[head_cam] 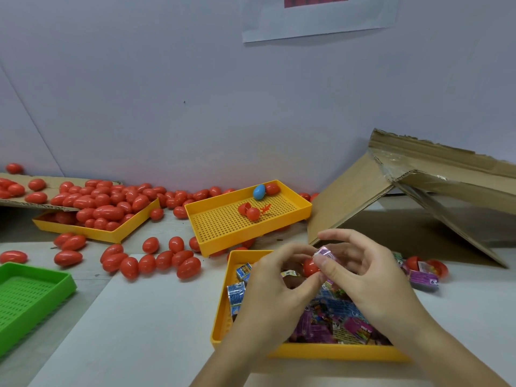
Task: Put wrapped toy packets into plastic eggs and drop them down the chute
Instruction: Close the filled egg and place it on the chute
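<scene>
Packet (pixel 324 254) in R hand (pixel 371 277) pinch, above egg (pixel 310 268)

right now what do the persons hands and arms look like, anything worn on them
Both hands are bare: the left hand and the right hand show no gloves, rings or watch. The forearms that run down to the bottom edge are bare too, with no sleeve or wristband in view. No markings show on them.

Red egg (pixel 309 267) mostly hidden behind the fingers of the left hand (pixel 275 289) and right hand (pixel 368 275). Pink packet (pixel 324 254) blurry, print too small to read. Green tray (pixel 30 300) cut off at left edge. Paper sheet (pixel 318 20) cut off at top
</scene>
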A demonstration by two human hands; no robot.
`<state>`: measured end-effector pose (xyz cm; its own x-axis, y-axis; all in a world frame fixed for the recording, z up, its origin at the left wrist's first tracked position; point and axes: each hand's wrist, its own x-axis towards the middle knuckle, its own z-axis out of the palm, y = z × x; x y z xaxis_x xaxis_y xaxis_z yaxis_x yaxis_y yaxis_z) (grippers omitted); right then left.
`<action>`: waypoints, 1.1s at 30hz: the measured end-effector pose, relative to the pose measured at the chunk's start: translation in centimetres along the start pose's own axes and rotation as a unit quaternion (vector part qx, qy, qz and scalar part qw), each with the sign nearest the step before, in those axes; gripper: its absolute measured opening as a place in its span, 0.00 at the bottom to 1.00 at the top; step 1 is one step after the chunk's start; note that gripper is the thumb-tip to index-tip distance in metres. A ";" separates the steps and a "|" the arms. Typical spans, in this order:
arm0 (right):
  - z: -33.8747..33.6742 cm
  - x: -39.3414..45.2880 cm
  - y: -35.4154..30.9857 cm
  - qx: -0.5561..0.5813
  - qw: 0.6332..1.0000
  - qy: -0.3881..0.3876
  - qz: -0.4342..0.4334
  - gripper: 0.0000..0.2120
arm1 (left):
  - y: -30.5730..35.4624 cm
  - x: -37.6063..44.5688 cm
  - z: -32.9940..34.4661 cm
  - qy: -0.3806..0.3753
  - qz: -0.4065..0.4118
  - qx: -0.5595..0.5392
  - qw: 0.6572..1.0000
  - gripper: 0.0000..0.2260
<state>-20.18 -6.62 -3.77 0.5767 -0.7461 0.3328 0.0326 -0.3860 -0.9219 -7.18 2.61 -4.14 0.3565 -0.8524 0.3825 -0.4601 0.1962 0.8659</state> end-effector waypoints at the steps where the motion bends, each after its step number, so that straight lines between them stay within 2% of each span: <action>1: 0.0 0.0 0.0 0.004 1.000 0.007 -0.008 0.20 | 0.0 0.1 -0.1 0.008 -0.009 -0.018 1.000 0.08; 3: 0.1 -0.1 -0.1 -0.014 0.999 0.020 -0.036 0.17 | -0.1 0.2 -0.3 0.019 -0.038 -0.064 0.997 0.09; 6: 0.3 -0.4 -0.2 -0.113 0.989 0.003 -0.090 0.13 | -0.4 0.3 -0.6 0.021 -0.081 -0.130 0.988 0.09; 9: 0.7 -0.5 -0.1 -0.166 0.977 -0.009 -0.131 0.18 | -0.8 0.4 -0.7 0.018 -0.108 -0.172 0.979 0.08; 13: 0.9 -0.5 0.0 -0.213 0.963 0.006 -0.164 0.19 | -1.3 0.5 -0.6 -0.007 -0.149 -0.237 0.960 0.18; 15: 0.8 -0.5 0.2 -0.233 0.957 0.010 -0.174 0.20 | -1.3 0.5 -0.5 -0.023 -0.150 -0.245 0.958 0.15; 18: 0.8 -0.5 0.2 -0.233 0.955 0.005 -0.184 0.21 | -1.1 0.5 -0.5 -0.054 -0.140 -0.264 0.953 0.09; 26: 0.2 -0.3 0.0 -0.202 0.961 -0.013 -0.188 0.18 | -0.6 0.5 -0.6 -0.073 -0.157 -0.269 0.947 0.07; 33: 0.0 -0.3 0.0 -0.191 0.965 -0.023 -0.181 0.18 | -0.3 0.4 -0.5 -0.069 -0.173 -0.251 0.950 0.14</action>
<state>-20.34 -6.33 -3.88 0.6200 -0.5037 0.6016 -0.0593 -0.7946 -0.6042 -6.46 2.48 -4.08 0.2899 -0.9565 0.0318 0.1237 0.0704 0.9898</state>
